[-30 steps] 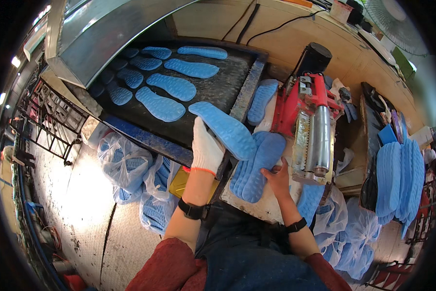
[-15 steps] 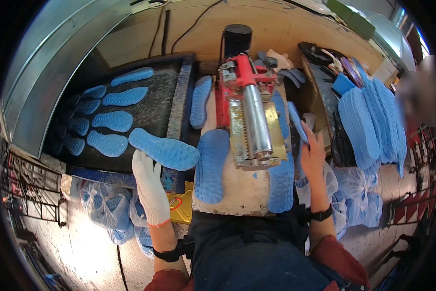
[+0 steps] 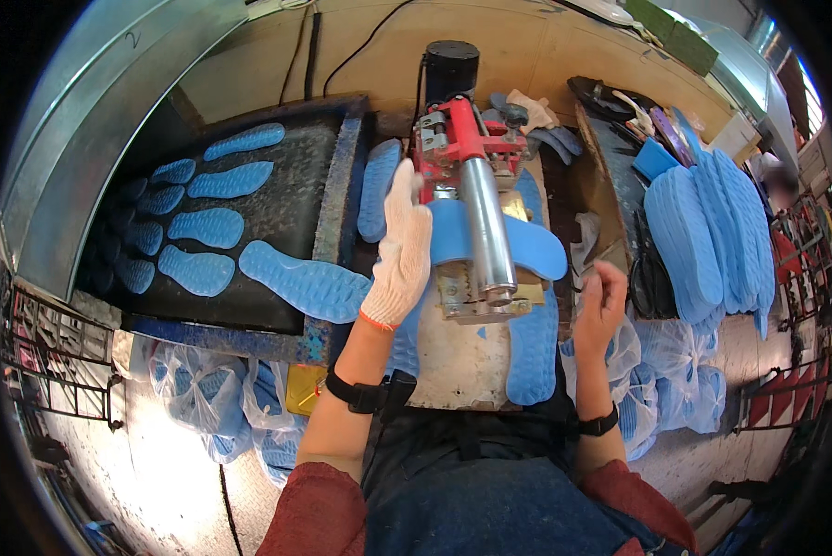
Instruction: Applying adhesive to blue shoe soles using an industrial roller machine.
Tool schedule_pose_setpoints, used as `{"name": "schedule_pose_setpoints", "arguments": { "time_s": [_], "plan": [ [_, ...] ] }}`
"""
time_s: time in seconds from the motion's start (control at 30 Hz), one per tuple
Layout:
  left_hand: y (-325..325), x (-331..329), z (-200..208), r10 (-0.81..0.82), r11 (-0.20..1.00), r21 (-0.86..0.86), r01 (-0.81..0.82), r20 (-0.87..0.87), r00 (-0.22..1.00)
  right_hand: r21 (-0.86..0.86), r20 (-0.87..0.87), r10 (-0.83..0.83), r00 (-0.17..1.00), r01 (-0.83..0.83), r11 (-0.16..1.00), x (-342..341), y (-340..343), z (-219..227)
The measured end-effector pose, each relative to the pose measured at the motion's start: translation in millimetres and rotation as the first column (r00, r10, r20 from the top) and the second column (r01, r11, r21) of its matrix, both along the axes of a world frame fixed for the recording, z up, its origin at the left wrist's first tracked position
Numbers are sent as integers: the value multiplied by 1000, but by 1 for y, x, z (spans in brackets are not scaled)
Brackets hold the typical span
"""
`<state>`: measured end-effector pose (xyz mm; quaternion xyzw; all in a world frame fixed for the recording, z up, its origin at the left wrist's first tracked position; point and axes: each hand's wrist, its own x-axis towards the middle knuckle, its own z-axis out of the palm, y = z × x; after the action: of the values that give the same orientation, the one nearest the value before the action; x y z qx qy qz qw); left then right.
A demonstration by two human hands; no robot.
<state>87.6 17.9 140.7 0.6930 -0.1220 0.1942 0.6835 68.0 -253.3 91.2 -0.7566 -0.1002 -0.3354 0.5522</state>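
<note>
A blue shoe sole [image 3: 538, 248] lies crosswise in the red machine [image 3: 472, 139], passing beneath its shiny metal roller [image 3: 488, 232]. My left hand [image 3: 403, 246], in a white knit glove, is upright at the sole's left end with its fingers stretched out; whether it touches the sole is hard to tell. To the right of the machine, my bare right hand [image 3: 601, 301] is raised with loosely bent fingers and holds nothing. Near my left wrist, another blue sole [image 3: 300, 280] rests across the edge of the black conveyor belt [image 3: 282, 218].
Several soles sit in rows on the belt. More soles [image 3: 533, 357] lie on the machine's board [image 3: 462, 375]. At right, a shelf carries stacked soles [image 3: 683, 246] and black scissors [image 3: 652, 278]. Plastic bags of soles [image 3: 203, 394] hang below on both sides.
The sole that was in my right hand now lies under the roller, and that hand has let go and lowered slightly. My left hand has moved from the belt's sole rightward to the machine.
</note>
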Motion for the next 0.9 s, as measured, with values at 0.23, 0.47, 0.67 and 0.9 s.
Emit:
{"name": "schedule_pose_setpoints", "arguments": {
  "time_s": [0.23, 0.47, 0.67, 0.9],
  "plan": [
    [19, -47, -60, -156, 967, -239, 89, -279, 947, -802, -121, -54, 991, -65, 594, -21, 9, -102],
    [16, -132, -13, -366, 739, -672, -52, -466, 805, -833, -222, -164, 961, -100, 544, -27, 9, -122],
    [48, -104, 26, -126, 502, -831, -241, -346, 930, -856, -166, -159, 973, -62, 513, -26, 9, -125],
    [149, 29, -25, 49, 70, -877, -476, -473, 880, -828, -234, -160, 959, -110, 549, -25, 9, -119]
  ]
}}
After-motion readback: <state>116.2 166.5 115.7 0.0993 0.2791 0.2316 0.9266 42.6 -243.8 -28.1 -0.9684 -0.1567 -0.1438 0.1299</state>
